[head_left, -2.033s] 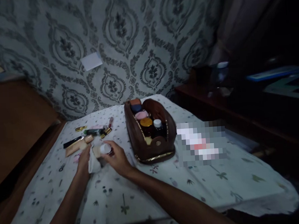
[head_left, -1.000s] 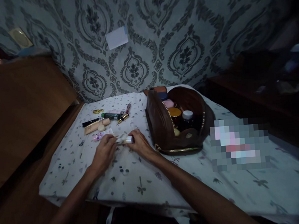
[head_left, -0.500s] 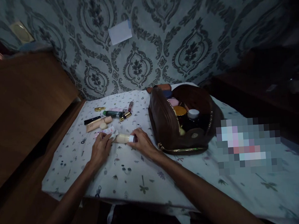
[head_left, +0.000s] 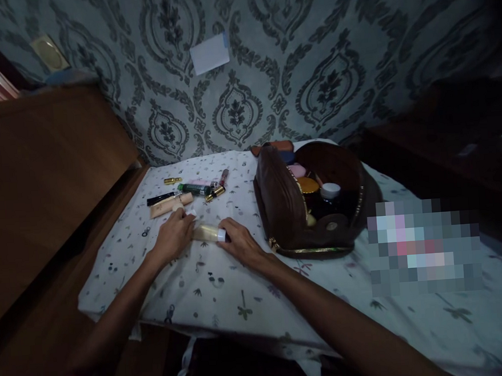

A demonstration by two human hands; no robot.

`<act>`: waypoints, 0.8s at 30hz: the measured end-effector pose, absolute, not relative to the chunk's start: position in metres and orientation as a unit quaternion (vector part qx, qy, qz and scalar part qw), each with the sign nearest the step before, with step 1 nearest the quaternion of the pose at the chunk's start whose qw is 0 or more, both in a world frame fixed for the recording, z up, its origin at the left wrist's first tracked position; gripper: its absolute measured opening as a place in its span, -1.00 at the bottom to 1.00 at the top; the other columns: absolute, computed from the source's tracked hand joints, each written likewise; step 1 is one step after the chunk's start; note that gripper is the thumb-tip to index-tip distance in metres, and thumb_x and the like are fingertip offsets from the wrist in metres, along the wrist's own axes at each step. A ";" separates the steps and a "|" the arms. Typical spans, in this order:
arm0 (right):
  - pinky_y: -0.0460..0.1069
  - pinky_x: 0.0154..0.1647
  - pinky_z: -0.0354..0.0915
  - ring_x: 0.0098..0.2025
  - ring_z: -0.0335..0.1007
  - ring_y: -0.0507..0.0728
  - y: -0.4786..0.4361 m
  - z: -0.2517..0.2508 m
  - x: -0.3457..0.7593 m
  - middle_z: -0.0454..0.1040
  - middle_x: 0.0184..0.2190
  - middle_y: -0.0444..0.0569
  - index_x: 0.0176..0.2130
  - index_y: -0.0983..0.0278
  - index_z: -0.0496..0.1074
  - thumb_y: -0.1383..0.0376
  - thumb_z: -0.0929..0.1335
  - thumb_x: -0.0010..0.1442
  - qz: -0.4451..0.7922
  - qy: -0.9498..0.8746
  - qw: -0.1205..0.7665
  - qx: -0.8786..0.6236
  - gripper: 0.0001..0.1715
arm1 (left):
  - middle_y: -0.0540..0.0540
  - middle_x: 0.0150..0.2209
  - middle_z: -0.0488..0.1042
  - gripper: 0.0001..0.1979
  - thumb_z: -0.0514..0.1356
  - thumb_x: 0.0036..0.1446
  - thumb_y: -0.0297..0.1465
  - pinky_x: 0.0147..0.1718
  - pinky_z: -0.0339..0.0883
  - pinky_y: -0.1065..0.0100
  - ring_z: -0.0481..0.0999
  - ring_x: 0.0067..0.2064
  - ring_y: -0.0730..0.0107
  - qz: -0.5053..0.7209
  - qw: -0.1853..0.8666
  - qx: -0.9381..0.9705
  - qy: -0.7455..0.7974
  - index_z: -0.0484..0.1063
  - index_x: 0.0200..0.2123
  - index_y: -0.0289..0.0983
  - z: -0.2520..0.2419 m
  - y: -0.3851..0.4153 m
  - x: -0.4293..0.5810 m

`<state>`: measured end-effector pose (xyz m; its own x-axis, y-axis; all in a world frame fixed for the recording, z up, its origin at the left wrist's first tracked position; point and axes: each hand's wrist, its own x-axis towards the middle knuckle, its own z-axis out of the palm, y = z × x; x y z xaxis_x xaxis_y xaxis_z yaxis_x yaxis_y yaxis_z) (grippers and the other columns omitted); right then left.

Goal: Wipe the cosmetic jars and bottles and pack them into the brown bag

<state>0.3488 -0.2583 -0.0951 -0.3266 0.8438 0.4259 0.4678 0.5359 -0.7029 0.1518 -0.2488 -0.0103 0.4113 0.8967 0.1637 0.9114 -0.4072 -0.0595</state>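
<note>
My right hand (head_left: 240, 243) is closed on the white-capped end of a pale yellowish bottle (head_left: 206, 233), which lies low over the tablecloth with its other end pointing left. Close to that end is my left hand (head_left: 173, 236), its fingers bent together; a bit of white (head_left: 191, 214) shows at the fingertips, and what they hold is hidden. Just beyond the left fingers sit a small round cream-coloured item (head_left: 177, 207) and a beige tube (head_left: 170, 205).
Behind the hands lie a black slim tube (head_left: 161, 199), a green bottle (head_left: 195, 189), a gold-and-dark lipstick (head_left: 215, 194) and a gold tube (head_left: 172, 181). An open brown bag (head_left: 277, 200) with jars inside stands to the right. A wooden cabinet (head_left: 53, 184) borders the left.
My left hand has moved slightly up and away from the bottle, now covering most of a white-and-pink tube. My right hand keeps the bottle nearly in place. The view has shifted slightly.
</note>
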 end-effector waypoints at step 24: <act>-0.08 -0.46 0.23 -0.51 0.36 0.05 -0.257 -0.080 0.335 0.37 -0.61 -0.22 -0.47 0.25 0.31 0.14 0.50 -0.14 0.565 -0.418 0.539 -0.463 -0.64 | -0.13 -0.13 0.34 -0.64 0.00 0.33 -0.38 -0.21 0.37 0.30 0.37 -0.11 0.28 -0.275 0.111 -0.813 -0.502 0.35 0.15 -0.14 -0.047 -0.258 0.165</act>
